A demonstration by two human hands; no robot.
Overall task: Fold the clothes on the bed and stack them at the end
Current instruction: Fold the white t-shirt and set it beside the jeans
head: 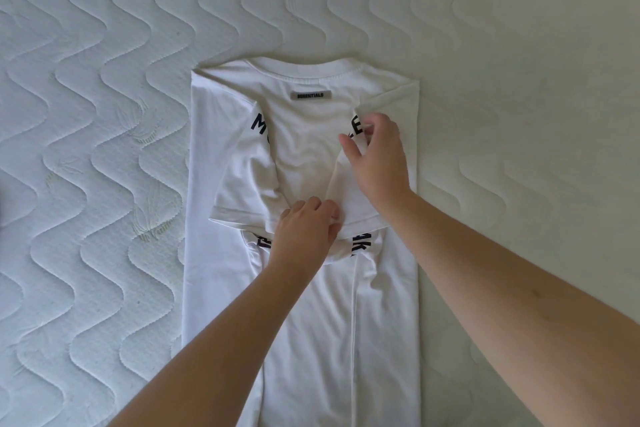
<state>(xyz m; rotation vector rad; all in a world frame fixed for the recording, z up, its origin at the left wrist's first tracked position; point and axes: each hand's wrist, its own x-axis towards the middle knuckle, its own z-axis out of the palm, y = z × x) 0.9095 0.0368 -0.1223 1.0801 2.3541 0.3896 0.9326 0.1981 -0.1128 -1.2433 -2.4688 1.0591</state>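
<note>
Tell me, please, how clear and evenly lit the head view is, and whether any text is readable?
Head view: soft, even light, only faint shadows under the hands; the shirt is sharp, its grey label readable; wide-angle bending curves the mattress quilting toward the edges.

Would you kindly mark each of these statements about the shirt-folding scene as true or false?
1. The T-shirt is white with black lettering. True.
2. Both sleeves are spread out flat to the sides. False: both are folded inward over the body.
3. The right hand pinches the folded right sleeve. True.
4. The left hand rests on the mattress. False: it grips fabric near the shirt's middle.
5. The grey label lies just below the collar. True.
</note>
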